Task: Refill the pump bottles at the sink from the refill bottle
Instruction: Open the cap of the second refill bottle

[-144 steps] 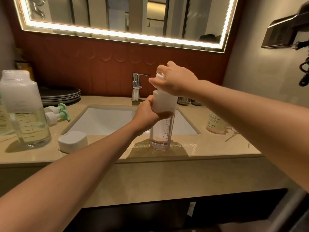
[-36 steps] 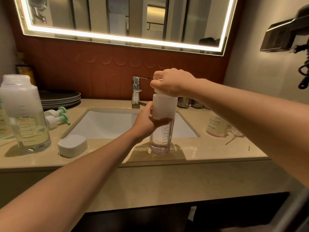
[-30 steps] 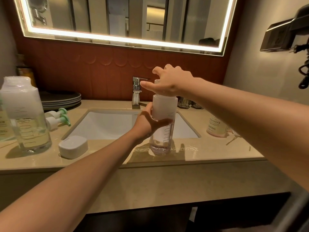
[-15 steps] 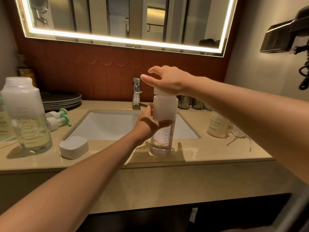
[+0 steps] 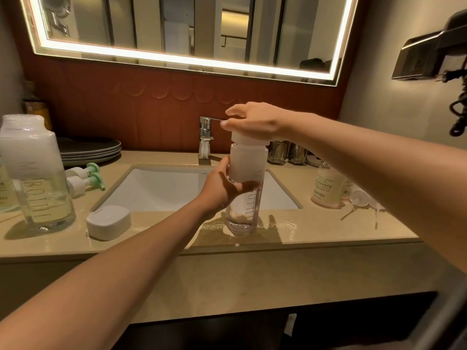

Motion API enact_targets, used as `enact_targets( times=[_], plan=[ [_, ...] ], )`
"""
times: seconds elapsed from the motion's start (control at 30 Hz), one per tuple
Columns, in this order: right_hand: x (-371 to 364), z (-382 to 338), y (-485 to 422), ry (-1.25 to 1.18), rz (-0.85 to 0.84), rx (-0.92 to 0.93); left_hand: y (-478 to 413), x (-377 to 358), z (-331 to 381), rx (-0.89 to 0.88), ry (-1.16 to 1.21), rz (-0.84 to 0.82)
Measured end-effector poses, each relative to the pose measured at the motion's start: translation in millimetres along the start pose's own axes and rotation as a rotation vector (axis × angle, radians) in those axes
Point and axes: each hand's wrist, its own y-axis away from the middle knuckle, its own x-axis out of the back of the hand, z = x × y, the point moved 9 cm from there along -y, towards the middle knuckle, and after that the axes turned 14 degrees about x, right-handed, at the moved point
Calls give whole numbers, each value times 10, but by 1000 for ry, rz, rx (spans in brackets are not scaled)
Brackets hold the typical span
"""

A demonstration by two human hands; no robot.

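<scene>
Left hand (image 5: 222,190) grips bottle (image 5: 249,164), right hand (image 5: 254,122) its cap (image 5: 249,141).

Bench (image 5: 316,231) beige, faint veining. Sink (image 5: 161,188) white. Wall panel (image 5: 151,109) red-brown w/ scallop pattern. Tall bottle (image 5: 243,215) clear, frosted white upper, white cap (image 5: 247,142). 2 pump heads (image 5: 78,183) white w/ green nozzles. Plates (image 5: 88,147) dark grey. Soap box (image 5: 108,222) white.

Head-worn view, forward-down, apparently near sink (image 5: 164,190)
</scene>
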Motion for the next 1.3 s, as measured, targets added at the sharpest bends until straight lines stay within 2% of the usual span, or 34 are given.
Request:
enact_targets(
  times=[0.13, 0.2, 0.33, 0.4, 0.47, 0.57, 0.7, 0.97, 1.07, 1.2, 1.3],
  plan=[
    [82, 146, 71, 233, 9, -205, -7, -12, -15, 16, 31, -6],
    [67, 175, 86, 309, -13, -220, -14, -9, -26, 28, 53, -12],
    [-57, 51, 37, 76, -74, -53, -14, 4, -11, 12, 5, 2],
    [-70, 3, 48, -95, -126, -22, -6, 5, -8, 5, -4, -2],
    [-18, -37, 47, -136, -111, -13, 1, -7, -4, -1, 2, -14],
    [120, -16, 76, 42, -24, -94, -8, -4, -3, 1, -3, 4],
    [70, 43, 139, 340, -98, -214, -30, -5, -41, 21, 23, -4],
    [54, -50, 18, 51, 3, -38, -8, -10, -33, -10, 7, -15],
    [159, -32, 21, 120, 80, -107, -3, -17, -29, -3, 17, -9],
    [205, 7, 66, 449, 93, -211, -16, -16, -64, 31, 75, -25],
    [145, 35, 55, 396, 66, -193, -18, -5, -59, 35, 70, -9]
  ],
)
